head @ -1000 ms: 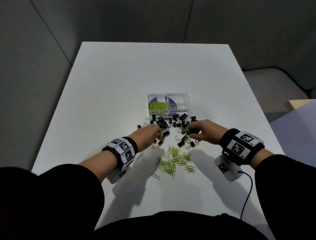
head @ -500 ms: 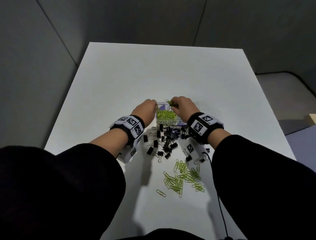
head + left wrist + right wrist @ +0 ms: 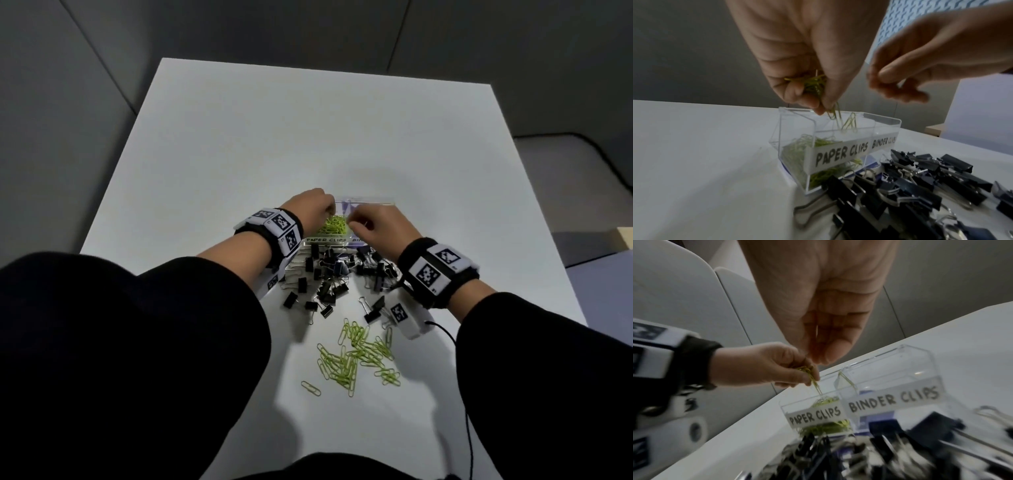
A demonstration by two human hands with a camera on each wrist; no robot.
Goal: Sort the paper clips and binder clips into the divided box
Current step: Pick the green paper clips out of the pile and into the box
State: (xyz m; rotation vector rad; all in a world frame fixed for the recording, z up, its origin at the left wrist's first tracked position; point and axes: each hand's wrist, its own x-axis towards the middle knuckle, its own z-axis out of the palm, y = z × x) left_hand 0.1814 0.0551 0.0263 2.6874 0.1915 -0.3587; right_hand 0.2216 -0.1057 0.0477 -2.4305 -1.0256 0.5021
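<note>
A clear divided box (image 3: 373, 200) stands mid-table, labelled PAPER CLIPS on the left and BINDER CLIPS on the right. Its left compartment (image 3: 795, 154) holds green paper clips (image 3: 334, 224). My left hand (image 3: 818, 104) hovers over that compartment and pinches a bunch of green paper clips (image 3: 815, 87); two clips (image 3: 849, 123) hang in the air just under it. My right hand (image 3: 885, 84) is beside it above the box, fingers curled against the thumb, and I see nothing held in it. The binder-clip compartment (image 3: 920, 369) looks empty.
A heap of black binder clips (image 3: 335, 274) lies right in front of the box, under both wrists. Loose green paper clips (image 3: 359, 356) are scattered nearer to me, one stray clip (image 3: 311, 388) at their left. A black cable (image 3: 462, 377) trails from the right wrist.
Both hands went from the piles up to the box. The green clip seen in my right fingers half a second ago no longer shows; clips are dropping into the left compartment.
</note>
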